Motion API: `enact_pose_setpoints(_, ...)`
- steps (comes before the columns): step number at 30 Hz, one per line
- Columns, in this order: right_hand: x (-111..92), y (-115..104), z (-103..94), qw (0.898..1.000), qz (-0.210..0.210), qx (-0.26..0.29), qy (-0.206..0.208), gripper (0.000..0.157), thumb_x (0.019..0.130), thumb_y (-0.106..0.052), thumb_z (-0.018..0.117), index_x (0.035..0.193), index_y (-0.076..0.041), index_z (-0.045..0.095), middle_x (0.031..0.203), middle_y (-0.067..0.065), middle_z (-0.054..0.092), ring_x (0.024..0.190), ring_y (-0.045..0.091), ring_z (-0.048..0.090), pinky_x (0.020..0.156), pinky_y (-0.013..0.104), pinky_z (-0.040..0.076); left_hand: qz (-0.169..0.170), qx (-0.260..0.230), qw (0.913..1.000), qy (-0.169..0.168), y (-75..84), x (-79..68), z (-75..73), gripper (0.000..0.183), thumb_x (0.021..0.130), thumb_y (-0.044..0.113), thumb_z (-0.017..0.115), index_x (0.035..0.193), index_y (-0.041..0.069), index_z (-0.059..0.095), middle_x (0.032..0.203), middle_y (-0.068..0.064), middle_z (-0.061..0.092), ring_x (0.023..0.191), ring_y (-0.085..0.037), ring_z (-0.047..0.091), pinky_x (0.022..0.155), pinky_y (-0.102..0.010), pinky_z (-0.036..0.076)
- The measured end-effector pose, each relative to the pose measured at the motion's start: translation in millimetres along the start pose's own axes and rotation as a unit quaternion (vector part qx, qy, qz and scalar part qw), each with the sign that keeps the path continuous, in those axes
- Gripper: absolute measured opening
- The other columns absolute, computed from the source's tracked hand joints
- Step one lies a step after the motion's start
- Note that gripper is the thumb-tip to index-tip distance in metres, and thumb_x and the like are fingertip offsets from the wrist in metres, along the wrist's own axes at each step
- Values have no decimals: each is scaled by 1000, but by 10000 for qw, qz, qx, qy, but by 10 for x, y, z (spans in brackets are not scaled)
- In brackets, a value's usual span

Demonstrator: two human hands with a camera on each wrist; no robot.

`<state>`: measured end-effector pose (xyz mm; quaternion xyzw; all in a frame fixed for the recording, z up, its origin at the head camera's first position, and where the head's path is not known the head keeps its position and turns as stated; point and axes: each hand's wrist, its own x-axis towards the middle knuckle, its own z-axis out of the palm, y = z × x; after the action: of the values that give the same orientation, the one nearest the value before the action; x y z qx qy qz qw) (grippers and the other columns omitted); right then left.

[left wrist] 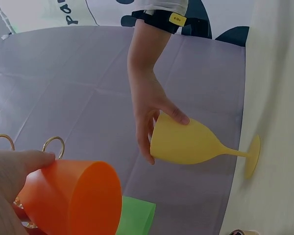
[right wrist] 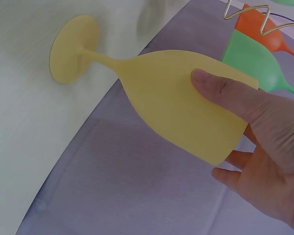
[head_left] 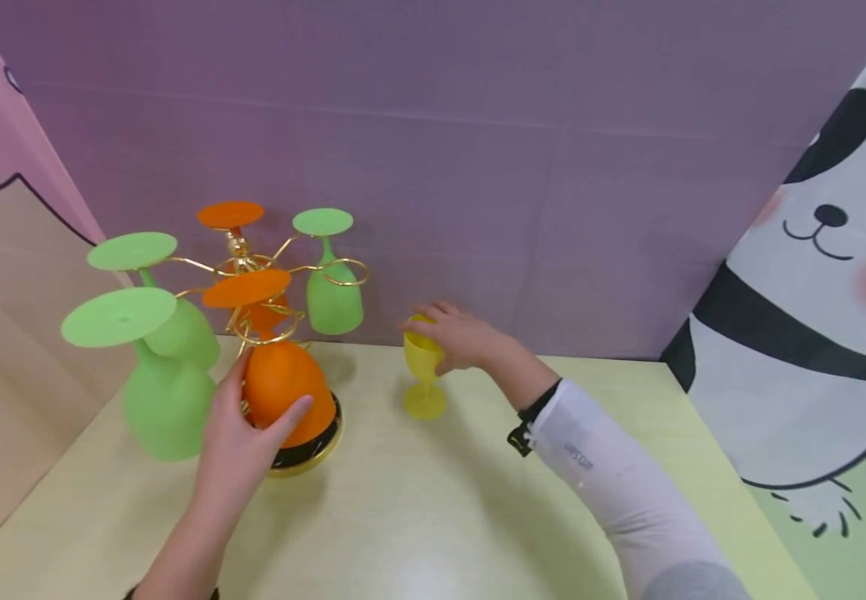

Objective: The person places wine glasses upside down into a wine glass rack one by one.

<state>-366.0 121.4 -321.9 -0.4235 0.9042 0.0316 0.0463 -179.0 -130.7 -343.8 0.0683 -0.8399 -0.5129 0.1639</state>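
Note:
A yellow wine goblet (head_left: 422,363) stands upright on the table. My right hand (head_left: 461,335) grips its bowl near the rim from above, with the thumb on the near side, as the right wrist view shows. An orange goblet (head_left: 282,387) hangs upside down in a gold wire glass rack (head_left: 305,463). Around its bowl my left hand (head_left: 232,433) is curled, the thumb along one side; the fingers behind the bowl are mostly hidden. In the left wrist view the orange goblet's open mouth (left wrist: 99,200) shows.
Other goblets hang upside down on the rack: a near green one (head_left: 168,410), a green one (head_left: 196,325) behind it, a green one (head_left: 335,300) at the right and an orange one (head_left: 231,214) at the back. A purple cloth backdrop (head_left: 553,183) closes off the table's (head_left: 433,517) far edge.

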Motion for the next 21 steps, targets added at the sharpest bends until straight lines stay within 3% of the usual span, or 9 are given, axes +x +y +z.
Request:
enact_pose_setpoints(9,3,-5,6,9997,-60,235,-59,82,72,-19,78,141,-21,32,146,13,25,129,37,24,106,48,30,289,-30,9996,56,-16,-37,-2,92,78,42,70,146,13,15,140,-20,31,121,-36,34,91,-60,41)
enact_pose_setpoints(21,14,-21,5,9998,-59,191,76,81,69,-20,80,138,-21,37,142,10,32,124,34,30,103,46,35,621,43,9972,420,-128,-150,50,90,74,34,75,145,18,21,136,-19,34,120,-32,35,90,-59,42)
